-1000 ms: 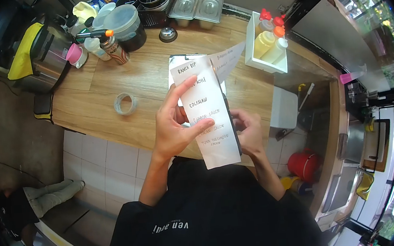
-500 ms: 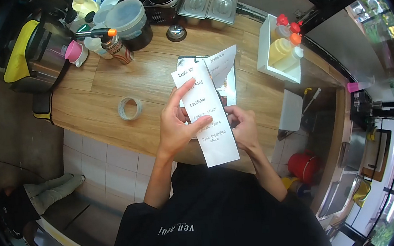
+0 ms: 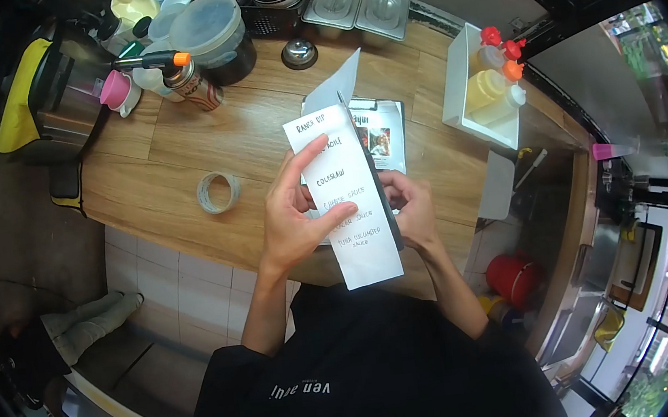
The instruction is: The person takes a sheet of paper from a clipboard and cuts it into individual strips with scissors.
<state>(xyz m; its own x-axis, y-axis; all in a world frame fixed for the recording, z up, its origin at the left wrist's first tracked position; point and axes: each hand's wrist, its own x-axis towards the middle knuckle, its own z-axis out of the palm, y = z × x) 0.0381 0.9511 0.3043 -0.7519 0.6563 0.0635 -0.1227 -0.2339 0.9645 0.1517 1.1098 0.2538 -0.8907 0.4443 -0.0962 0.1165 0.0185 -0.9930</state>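
Above one counter point(image 3: 136, 184), left fingers point(image 3: 301, 161) pinch one list point(image 3: 354, 183); right fingers point(image 3: 404, 190) curl, grip unclear.

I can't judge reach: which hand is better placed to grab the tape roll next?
Likely the left hand: it is nearer the tape roll, though holding the paper list; the right hand is farther.

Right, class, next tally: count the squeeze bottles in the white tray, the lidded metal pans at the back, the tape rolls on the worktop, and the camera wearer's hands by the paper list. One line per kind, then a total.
Squeeze bottles: 4
Lidded metal pans: 2
Tape rolls: 1
Hands: 2
Total: 9
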